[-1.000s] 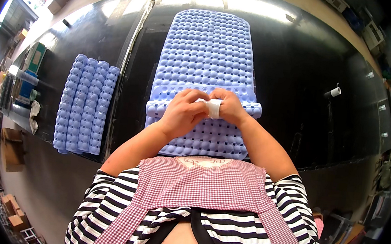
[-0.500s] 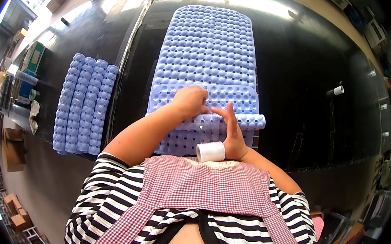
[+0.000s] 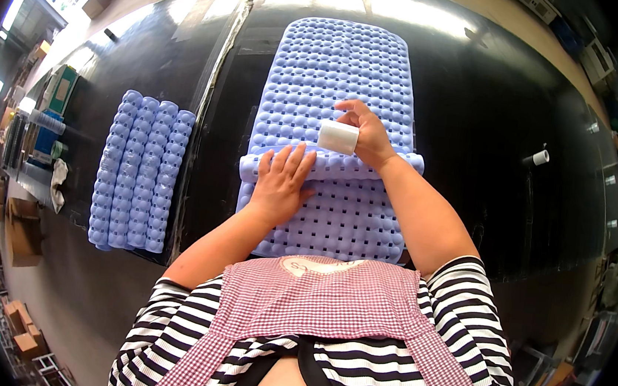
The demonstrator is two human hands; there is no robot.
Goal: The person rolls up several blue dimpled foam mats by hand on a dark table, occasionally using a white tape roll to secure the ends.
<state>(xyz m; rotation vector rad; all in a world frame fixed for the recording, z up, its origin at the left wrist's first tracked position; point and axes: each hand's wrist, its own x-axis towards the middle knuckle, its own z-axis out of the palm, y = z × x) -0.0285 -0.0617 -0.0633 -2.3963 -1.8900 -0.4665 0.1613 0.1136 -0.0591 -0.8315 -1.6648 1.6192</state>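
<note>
A long light-blue bubbled rubber mat [image 3: 339, 69] lies flat on the black table, running away from me. Its near end is rolled up into a thin tube [image 3: 401, 163] across the mat. My left hand [image 3: 282, 181] presses flat on that roll, fingers spread. Just beyond the roll, my right hand [image 3: 365, 133] is held over the mat with a white roll of tape [image 3: 338, 137] around its fingers.
Three rolled blue mats [image 3: 140, 169] lie side by side on the table [image 3: 496, 99] to the left. A small white tape roll [image 3: 541, 157] sits at the right. Boxes and shelves line the left edge of the room.
My hands have parted: the left hand came down flat onto the rolled mat end and the right hand with the tape roll moved up and away over the mat.
</note>
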